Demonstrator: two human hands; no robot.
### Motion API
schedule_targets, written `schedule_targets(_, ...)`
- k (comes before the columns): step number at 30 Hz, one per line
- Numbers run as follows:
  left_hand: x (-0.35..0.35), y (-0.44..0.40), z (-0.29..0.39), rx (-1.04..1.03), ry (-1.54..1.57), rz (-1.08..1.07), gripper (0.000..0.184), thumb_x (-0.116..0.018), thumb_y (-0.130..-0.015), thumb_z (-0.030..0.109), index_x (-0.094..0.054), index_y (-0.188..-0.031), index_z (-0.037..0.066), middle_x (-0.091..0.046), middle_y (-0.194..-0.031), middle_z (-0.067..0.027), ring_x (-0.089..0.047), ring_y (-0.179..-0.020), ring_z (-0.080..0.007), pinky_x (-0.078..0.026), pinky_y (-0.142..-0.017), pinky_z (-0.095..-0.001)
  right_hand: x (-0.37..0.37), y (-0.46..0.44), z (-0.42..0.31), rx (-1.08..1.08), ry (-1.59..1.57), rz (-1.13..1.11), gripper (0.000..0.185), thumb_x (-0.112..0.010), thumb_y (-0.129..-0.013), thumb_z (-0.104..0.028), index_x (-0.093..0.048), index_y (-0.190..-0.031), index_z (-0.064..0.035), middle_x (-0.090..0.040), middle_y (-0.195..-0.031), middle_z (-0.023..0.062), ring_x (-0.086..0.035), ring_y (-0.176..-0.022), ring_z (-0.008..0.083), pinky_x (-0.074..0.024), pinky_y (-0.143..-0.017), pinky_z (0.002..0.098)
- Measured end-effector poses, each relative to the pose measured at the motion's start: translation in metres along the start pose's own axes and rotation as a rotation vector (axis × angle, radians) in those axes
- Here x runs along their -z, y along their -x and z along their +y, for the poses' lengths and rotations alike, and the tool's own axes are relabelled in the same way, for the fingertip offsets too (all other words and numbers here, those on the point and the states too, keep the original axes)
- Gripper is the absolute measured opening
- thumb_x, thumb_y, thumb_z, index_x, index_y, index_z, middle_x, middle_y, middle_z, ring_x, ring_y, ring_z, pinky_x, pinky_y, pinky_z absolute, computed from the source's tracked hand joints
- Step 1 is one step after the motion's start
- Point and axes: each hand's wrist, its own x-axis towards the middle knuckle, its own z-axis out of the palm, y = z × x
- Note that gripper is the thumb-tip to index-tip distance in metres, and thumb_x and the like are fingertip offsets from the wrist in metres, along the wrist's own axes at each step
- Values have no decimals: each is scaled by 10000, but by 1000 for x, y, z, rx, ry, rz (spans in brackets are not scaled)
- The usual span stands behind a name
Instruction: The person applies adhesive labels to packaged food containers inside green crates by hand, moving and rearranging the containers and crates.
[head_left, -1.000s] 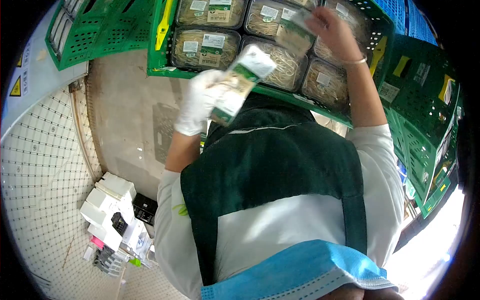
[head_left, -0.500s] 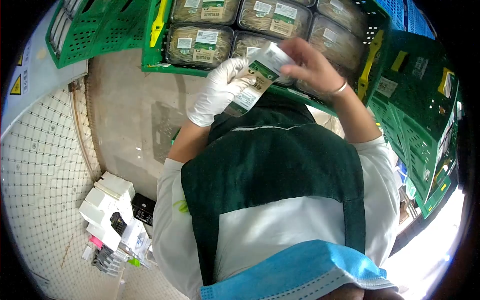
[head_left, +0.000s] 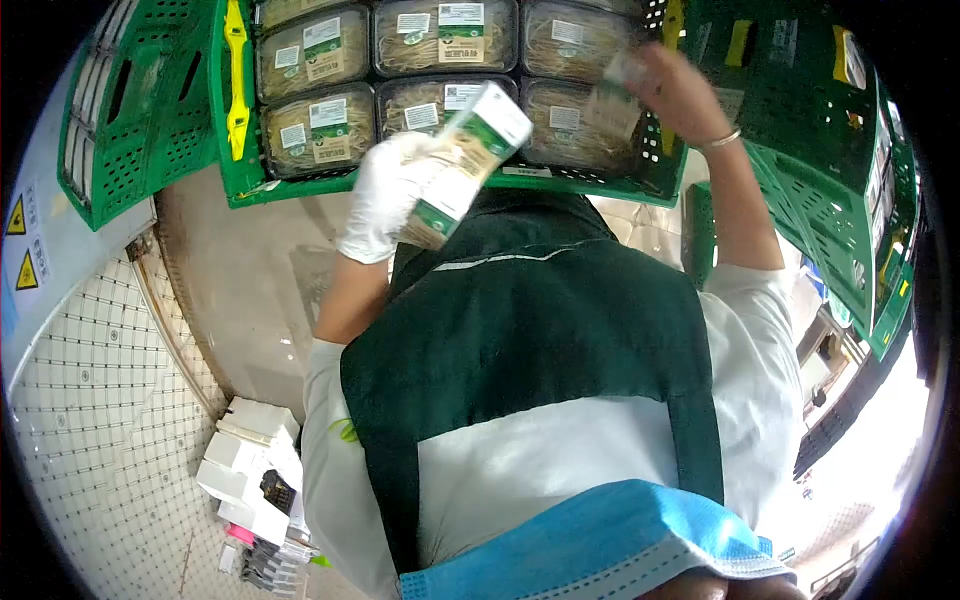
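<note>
1. Over the crate's (head_left: 600, 186) near right corner, a label (head_left: 614, 98) just moved off the label stack (head_left: 470, 160) is seemingly pinched by the blurred right grip (head_left: 648, 92).
2. With the stack clamped by the left grip (head_left: 428, 168), another pack (head_left: 560, 145) is apparently being labelled.

To my left, two yellow warning triangles (head_left: 27, 270) mark the pale panel (head_left: 58, 235). Print on the green-and-tan labels (head_left: 461, 35) of the food trays (head_left: 391, 53) is too small for me to read.

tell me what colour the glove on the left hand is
The glove on the left hand is white, best seen in the head view.
</note>
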Motion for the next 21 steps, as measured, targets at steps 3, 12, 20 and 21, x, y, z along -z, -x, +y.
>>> schedule_targets(3, 8, -5, -8, 58, 110, 59, 65, -579, -760, 29, -564, -817, 2, -597, -745, -46, -560, -632, -74, -454, -560, -195, -66, 26, 36, 27, 284, -333, 342, -569, -745, -164, -421, -1027, -38, -517, -960, 180, -537, -849, 327, -447, -700, 393)
schedule_targets(12, -27, -9, -14, -60, 209, -103, 242, -568, -747, -9, -542, -986, 19, -596, -868, -58, -570, -749, -101, -470, -655, -217, -47, 28, 1, -160, -183, -275, 584, -580, -767, -248, -293, -1231, -40, -492, -1049, 137, -531, -905, 235, -442, -777, 326)
schedule_targets(20, -45, -19, 2, -459, -234, -75, 283, -618, -738, 85, -543, -1006, 31, -595, -980, -39, -539, -888, -111, -419, -792, -247, -33, 32, -76, 236, -685, -83, 215, -593, -725, -73, -538, -927, -22, -596, -736, 128, -602, -647, 232, -478, -580, 298)
schedule_targets(21, -55, -15, 15, -266, -12, -144, 215, -626, -740, 94, -563, -924, 2, -604, -959, -58, -544, -851, -96, -428, -754, -235, -36, 35, -81, 195, -705, -122, 189, -610, -738, -75, -565, -914, -22, -602, -736, 102, -578, -642, 148, -470, -596, 256)
